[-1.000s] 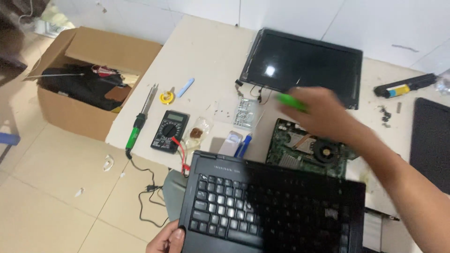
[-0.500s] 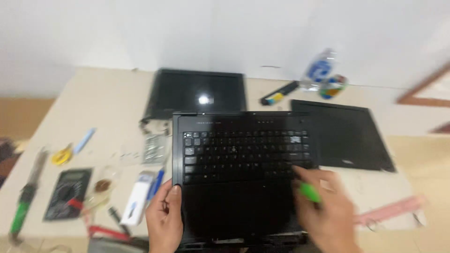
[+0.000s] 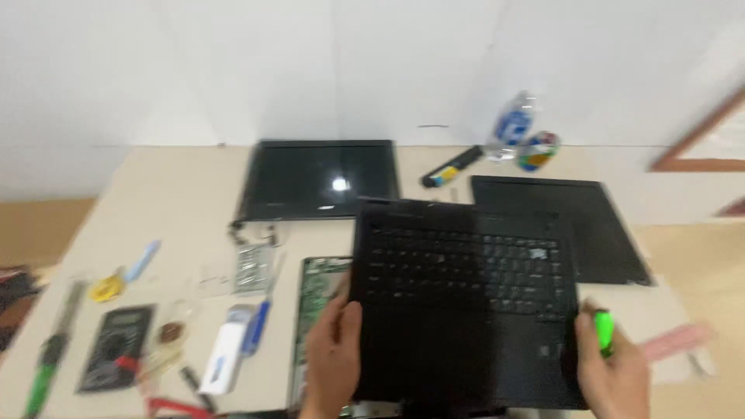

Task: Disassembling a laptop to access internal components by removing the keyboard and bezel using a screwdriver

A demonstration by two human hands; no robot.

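I hold a black laptop keyboard panel (image 3: 466, 299) over the table with both hands. My left hand (image 3: 332, 358) grips its left edge. My right hand (image 3: 613, 374) grips its lower right corner and also holds a small bright green tool (image 3: 604, 329). Under the panel's left side shows the green circuit board of an opened laptop base (image 3: 317, 289). A detached black screen (image 3: 320, 178) lies flat behind it. The picture is blurred.
A black flat cover (image 3: 559, 225) lies at right. A black battery (image 3: 452, 167), a bottle (image 3: 512, 124) and a coloured tape roll (image 3: 537, 150) sit at the back. At left lie a multimeter (image 3: 116, 345), a green-handled soldering iron (image 3: 48, 365), small tools and a white-blue object (image 3: 225, 357).
The keyboard panel has shifted to the right, uncovering the circuit board. My right hand with the green tool moved from the panel's surface to its lower right corner.
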